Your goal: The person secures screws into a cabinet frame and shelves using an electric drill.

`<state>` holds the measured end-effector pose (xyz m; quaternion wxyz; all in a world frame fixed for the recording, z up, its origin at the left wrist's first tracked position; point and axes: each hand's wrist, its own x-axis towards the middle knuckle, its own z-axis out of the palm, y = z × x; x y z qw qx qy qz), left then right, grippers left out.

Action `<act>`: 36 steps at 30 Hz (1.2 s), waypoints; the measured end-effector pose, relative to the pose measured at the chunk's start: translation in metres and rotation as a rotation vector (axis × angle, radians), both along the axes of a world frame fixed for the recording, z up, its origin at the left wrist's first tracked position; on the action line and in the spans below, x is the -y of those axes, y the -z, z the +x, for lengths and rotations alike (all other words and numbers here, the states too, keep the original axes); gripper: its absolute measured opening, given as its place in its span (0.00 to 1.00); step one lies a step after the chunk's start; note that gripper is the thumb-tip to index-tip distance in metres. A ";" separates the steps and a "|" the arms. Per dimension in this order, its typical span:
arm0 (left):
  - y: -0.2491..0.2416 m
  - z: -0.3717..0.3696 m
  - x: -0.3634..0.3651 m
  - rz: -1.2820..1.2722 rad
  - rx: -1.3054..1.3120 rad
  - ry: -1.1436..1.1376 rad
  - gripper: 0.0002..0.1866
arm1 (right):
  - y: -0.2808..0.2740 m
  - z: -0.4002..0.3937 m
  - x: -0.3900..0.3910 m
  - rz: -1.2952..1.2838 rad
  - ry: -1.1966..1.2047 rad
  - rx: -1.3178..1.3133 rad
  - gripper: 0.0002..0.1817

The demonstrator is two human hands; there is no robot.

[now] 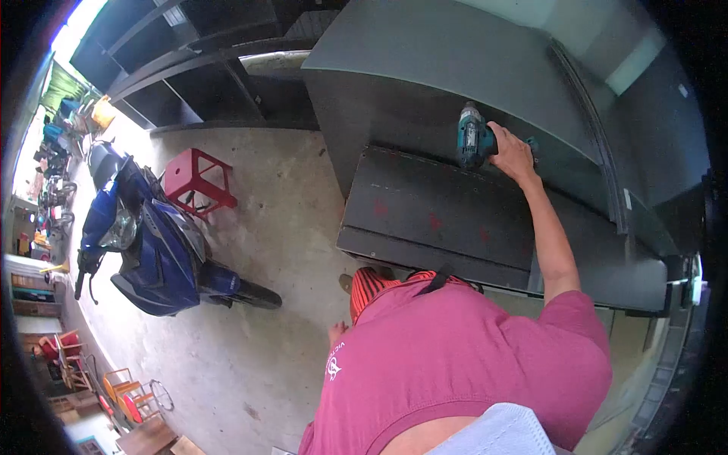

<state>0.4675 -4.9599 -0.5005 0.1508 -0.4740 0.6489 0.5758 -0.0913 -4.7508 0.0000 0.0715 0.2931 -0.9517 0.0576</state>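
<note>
Furniture workshop, open to the street: bare concrete floor (280,220), big unfinished dark cabinets (455,68) & shelf units (189,83), cordless drill (474,136) in use, motorbike (144,243) parked inside.

A small white emblem with a line of lettering beside it is printed on the maroon shirt (462,356), near the sleeve; the letters are too small and skewed to be read. Red marks are daubed on the dark panel (447,220), but no figure or word can be made out in them. No brand is legible on the teal drill (474,136) or the blue motorbike (152,243).
</note>
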 end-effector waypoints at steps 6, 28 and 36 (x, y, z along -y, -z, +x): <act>-0.107 -0.041 0.032 0.237 0.070 -0.549 0.25 | -0.003 -0.010 0.002 0.012 -0.017 0.012 0.35; -0.112 -0.069 0.019 0.287 0.028 -0.632 0.22 | 0.018 0.009 0.148 -0.195 -0.154 0.150 0.37; -0.118 -0.056 0.005 0.283 -0.013 -0.826 0.24 | 0.022 -0.001 0.263 -0.258 -0.352 0.113 0.34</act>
